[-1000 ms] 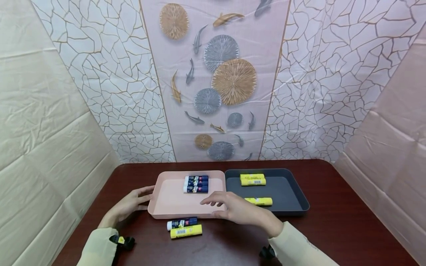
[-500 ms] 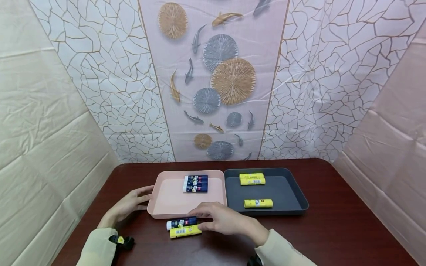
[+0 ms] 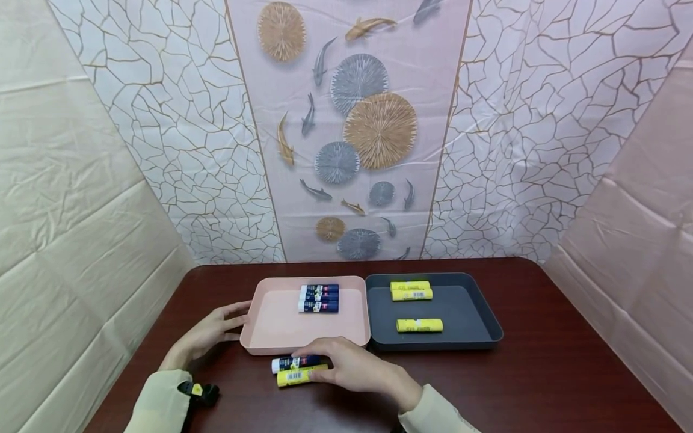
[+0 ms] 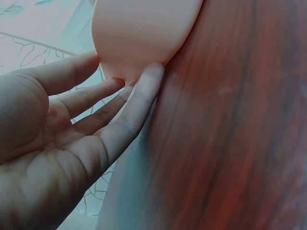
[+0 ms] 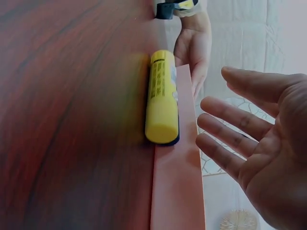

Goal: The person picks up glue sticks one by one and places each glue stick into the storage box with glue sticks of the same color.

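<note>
Two glue sticks lie side by side on the table in front of the pink tray (image 3: 273, 325): a navy one with a white cap (image 3: 284, 364) and a yellow one (image 3: 293, 377) nearer the person. Over their right ends hovers the right hand (image 3: 352, 365); in the right wrist view its fingers are spread, apart from the yellow glue stick (image 5: 162, 98). The left hand (image 3: 208, 334) touches the pink tray's left end with extended fingertips, seen also in the left wrist view against the tray wall (image 4: 139, 33). Several navy glue sticks (image 3: 319, 298) lie inside the pink tray.
A dark grey tray (image 3: 468, 310) adjoins the pink one on the right. Two yellow glue sticks (image 3: 411, 291) lie together at its back, and another yellow glue stick (image 3: 419, 325) near its front. Patterned cloth (image 3: 346, 150) hangs behind the dark wooden table (image 3: 547, 361).
The right hand has moved left and toward the person, from above the trays' meeting edge to over the two glue sticks on the table. The left hand has stayed at the tray.
</note>
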The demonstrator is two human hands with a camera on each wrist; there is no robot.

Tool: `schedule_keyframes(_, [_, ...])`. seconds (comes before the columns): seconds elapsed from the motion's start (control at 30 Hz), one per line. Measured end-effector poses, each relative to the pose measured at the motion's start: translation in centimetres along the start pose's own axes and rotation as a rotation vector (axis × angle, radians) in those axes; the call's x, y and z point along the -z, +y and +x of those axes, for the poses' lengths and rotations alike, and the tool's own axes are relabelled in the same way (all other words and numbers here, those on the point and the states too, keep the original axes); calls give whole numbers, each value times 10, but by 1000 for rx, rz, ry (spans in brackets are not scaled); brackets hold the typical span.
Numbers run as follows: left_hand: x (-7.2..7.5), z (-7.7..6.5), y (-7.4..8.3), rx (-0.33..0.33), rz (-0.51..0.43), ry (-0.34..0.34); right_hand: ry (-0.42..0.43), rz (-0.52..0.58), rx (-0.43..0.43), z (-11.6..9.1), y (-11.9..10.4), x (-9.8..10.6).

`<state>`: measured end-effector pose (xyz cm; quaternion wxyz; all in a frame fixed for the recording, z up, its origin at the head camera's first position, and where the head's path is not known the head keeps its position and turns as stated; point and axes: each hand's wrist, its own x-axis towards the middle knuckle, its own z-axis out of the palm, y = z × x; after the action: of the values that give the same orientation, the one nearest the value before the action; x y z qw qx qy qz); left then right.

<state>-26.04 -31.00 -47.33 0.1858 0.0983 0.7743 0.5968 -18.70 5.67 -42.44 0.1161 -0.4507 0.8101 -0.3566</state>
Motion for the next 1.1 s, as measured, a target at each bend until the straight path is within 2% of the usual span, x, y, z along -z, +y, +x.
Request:
schedule_keyframes(0.2, [-1, 3, 3, -5, 1, -1, 19, 33, 10, 1, -3, -6])
schedule_keyframes(0.6, [-1, 3, 5, 7, 7, 18, -38, -134, -45, 0, -3, -16])
schedule_keyframes(0.93, [-2, 2, 1, 36, 21, 24, -36, -239, 54, 4, -3, -26])
schedule_keyframes(1.1, [-3, 3, 0, 50, 20, 34, -40, -281, 71, 3, -3, -29])
